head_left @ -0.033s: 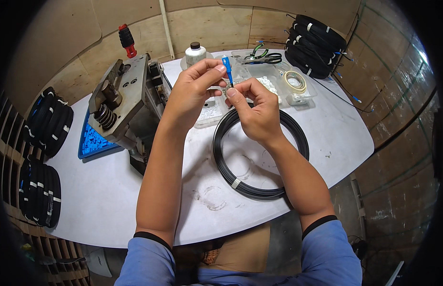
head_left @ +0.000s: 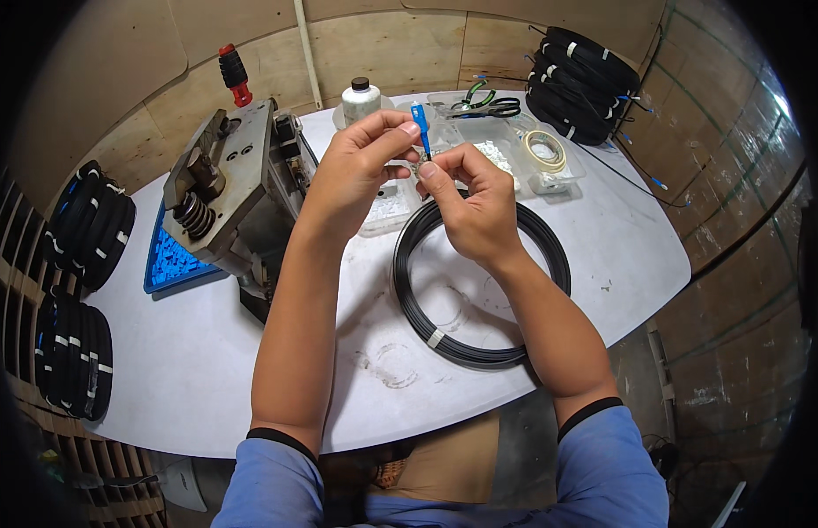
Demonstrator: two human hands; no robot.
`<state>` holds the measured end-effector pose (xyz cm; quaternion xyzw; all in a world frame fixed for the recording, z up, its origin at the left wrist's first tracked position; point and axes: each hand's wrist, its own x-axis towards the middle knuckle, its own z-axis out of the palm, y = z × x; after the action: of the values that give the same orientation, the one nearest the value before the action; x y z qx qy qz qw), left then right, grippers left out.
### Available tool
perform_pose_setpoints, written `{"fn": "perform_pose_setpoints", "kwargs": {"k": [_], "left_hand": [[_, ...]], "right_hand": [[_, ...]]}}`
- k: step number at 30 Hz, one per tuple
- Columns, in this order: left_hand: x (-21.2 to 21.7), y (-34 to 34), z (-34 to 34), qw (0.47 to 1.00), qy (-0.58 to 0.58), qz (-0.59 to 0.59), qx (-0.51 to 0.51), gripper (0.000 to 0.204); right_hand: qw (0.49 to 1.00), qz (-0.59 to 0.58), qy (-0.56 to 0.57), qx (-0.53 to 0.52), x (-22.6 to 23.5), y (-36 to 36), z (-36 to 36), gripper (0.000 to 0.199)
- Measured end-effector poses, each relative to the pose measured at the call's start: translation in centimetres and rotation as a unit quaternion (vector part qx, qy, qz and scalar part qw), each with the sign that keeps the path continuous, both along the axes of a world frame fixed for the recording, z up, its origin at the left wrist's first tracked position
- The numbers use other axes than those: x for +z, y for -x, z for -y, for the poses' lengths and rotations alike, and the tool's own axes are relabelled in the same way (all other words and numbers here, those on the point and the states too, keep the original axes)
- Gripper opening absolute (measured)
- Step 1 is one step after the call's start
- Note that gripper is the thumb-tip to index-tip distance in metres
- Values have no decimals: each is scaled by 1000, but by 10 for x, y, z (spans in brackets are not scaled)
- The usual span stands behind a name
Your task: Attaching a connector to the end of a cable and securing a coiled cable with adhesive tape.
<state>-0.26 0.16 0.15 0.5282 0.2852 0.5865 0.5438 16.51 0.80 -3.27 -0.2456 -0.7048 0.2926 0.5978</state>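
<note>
Plywood walls all round; white rounded surface in the middle, scuffed near the front edge. Person in blue sleeves works over it, both forearms coming in from the bottom.

Left hand: thumb and fingertips pinched on a small blue connector, held upright above the surface, raised over the clear trays. Right hand: thumb and forefinger pinched just below the connector, on what looks like the cable end; too small to tell exactly. The two hands' fingertips are touching or nearly so.

Black cable coil lies flat on the surface under the right wrist, bound with a pale tie at the front.

Around it:
- grey metal press tool to the left, tilted, spring visible on its side
- blue tray partly under the tool
- white bottle with black cap behind the hands
- clear trays with small white parts, tape roll in one
- green-handled cutters at the back
- stack of black coils back right, on the surface
- more black coils racked off the left edge
</note>
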Motion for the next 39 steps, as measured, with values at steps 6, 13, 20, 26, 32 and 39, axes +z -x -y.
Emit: {"fn": "perform_pose_setpoints", "kwargs": {"k": [6,13,20,26,32,39], "left_hand": [[-2,0,-2,999,-18,-34,-4,20],[0,-1,2,1000,-13,-16,7,19],[1,-1,1,1000,-13,21,19,21],[-1,-1,-1,999,-23,-32,12,18],[-1,0,0,1000,-10,4,0,20],[-2,-1,-1,1000,-24,-10,10,21]], "right_hand": [[1000,9,-13,-7,-1,-1,-2,12],[1000,7,7,-2,2,1,3,11],[1000,18,1,-5,2,0,2,11],[1000,5,-5,-1,1,0,1,12],[1000,-5,20,3,2,0,2,13],[1000,6,-4,3,2,0,2,13]]}}
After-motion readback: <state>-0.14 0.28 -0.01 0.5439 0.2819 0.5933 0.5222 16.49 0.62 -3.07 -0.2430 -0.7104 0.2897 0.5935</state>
